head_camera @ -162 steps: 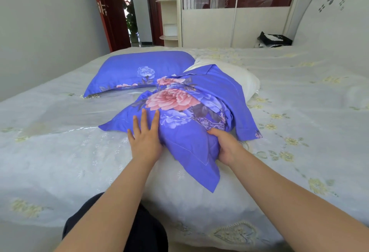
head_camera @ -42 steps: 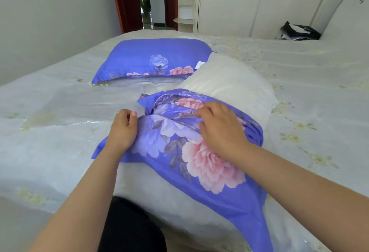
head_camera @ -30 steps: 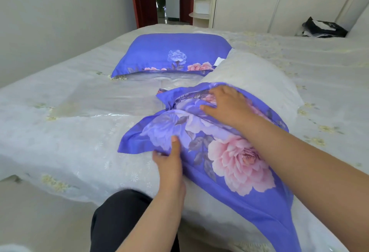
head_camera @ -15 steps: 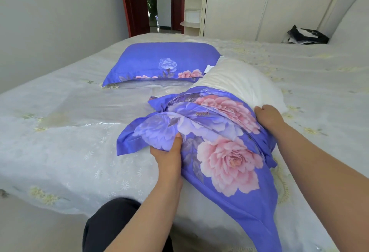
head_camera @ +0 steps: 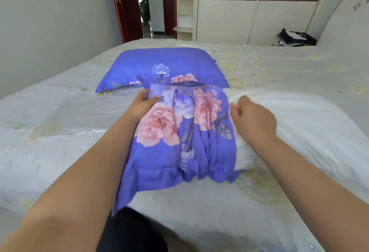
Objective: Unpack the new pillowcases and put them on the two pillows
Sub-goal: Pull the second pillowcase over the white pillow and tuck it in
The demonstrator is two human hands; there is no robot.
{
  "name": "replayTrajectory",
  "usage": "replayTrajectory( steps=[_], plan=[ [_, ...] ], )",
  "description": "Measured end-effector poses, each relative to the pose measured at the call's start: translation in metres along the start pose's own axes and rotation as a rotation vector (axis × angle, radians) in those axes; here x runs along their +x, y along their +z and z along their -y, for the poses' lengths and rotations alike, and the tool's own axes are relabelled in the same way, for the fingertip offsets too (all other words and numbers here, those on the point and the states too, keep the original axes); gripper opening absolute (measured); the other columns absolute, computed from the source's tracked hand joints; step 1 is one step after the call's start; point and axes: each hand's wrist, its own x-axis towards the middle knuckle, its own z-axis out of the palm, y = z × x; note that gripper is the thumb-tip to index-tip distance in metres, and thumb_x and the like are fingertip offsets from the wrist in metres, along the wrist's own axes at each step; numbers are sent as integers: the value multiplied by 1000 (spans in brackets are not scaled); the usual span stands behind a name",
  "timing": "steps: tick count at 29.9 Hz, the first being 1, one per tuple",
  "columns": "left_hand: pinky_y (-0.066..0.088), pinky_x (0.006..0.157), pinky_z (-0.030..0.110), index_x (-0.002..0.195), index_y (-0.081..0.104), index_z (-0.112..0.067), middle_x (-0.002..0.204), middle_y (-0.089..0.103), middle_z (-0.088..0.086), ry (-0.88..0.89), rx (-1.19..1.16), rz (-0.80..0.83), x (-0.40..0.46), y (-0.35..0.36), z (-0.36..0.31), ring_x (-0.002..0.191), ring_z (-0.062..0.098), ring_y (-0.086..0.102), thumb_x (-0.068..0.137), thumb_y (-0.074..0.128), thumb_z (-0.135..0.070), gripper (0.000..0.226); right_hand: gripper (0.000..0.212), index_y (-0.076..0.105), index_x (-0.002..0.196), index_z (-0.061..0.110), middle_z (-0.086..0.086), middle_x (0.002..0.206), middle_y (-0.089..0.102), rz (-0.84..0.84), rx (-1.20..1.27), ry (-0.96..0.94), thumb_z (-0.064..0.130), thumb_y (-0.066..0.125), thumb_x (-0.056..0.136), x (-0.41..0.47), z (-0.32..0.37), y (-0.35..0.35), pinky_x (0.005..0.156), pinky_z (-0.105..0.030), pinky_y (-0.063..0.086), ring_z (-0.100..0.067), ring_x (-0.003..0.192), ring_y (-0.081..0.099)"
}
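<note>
A blue pillowcase with pink roses [head_camera: 179, 143] lies bunched over the left end of a white pillow [head_camera: 303, 119] on the bed. My left hand [head_camera: 142, 103] pinches the pillowcase's far left edge between thumb and fingers. My right hand [head_camera: 251, 119] is curled at the pillowcase's right edge, where it meets the bare pillow; what its fingers hold is hidden. Behind them lies a second pillow in its matching blue floral case [head_camera: 159, 67].
The bed [head_camera: 60, 131] wears a pale sheet with yellow flowers. A crinkled clear plastic wrapper [head_camera: 65, 129] lies flat at the left. A dark bag [head_camera: 295, 37] sits at the far right by the headboard. Wardrobe and open doorway stand behind.
The white pillow has swung round to lie across to the right. My left hand went from the pillowcase's near corner to its far edge, and the case now hangs over the bed's front edge.
</note>
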Motion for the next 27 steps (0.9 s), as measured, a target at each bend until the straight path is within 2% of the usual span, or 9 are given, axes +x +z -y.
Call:
replayTrajectory(
  steps=[3,8,11,14,16,18,23,25,27],
  plan=[
    [36,97,21,133,47,-9,132,51,6,-50,274,108,-13,9,28,119,16,51,92,59,-29,47,40,53,99,10,-14,103,65,270,-129,-39,46,33,98,-18,3,8,67,-33,34,-34,96,61],
    [34,108,41,134,47,-18,137,48,16,-61,476,-78,-45,6,49,126,32,46,83,49,-60,67,45,55,94,10,-11,95,66,220,-54,-10,49,34,97,-35,17,19,63,-32,34,-32,90,62],
    [38,105,40,129,53,-19,131,54,13,-84,388,-39,-61,-5,58,120,29,52,90,45,-55,54,45,57,93,7,-14,95,65,248,91,51,48,37,97,-38,29,25,66,-34,37,-33,90,61],
    [41,99,36,115,62,-13,122,62,14,-137,266,-21,-81,-14,56,113,27,58,93,34,-53,54,41,54,79,8,-17,91,64,235,334,124,40,38,98,-45,40,30,70,-36,39,-34,85,58],
    [36,104,36,122,59,-2,127,57,22,-250,277,-45,-92,-18,59,119,29,53,102,23,-42,56,37,45,69,14,-13,80,59,206,558,219,36,40,98,-52,44,33,69,-34,37,-28,77,52],
    [32,109,38,128,54,2,133,52,22,-350,297,-57,-105,-24,68,124,31,48,103,20,-40,59,35,47,71,17,-2,72,54,236,745,303,39,43,97,-61,44,34,66,-31,37,-23,72,51],
    [41,100,38,121,62,-9,122,61,11,-477,276,20,-128,-37,84,112,29,57,97,25,-57,65,47,40,55,20,6,52,40,533,689,257,44,48,95,-94,31,32,52,-23,30,-10,50,38],
    [45,96,39,114,64,-7,116,64,13,-468,308,-14,-130,-36,81,103,31,60,99,30,-50,57,42,40,59,20,5,55,40,517,721,255,34,44,98,-109,25,38,52,-22,30,-11,52,38],
    [44,96,39,112,64,-1,116,63,19,-362,354,-115,-127,-29,75,104,34,59,101,34,-39,50,34,46,70,16,5,64,44,375,829,335,28,38,101,-123,25,45,62,-27,32,-10,59,42]
  ],
)
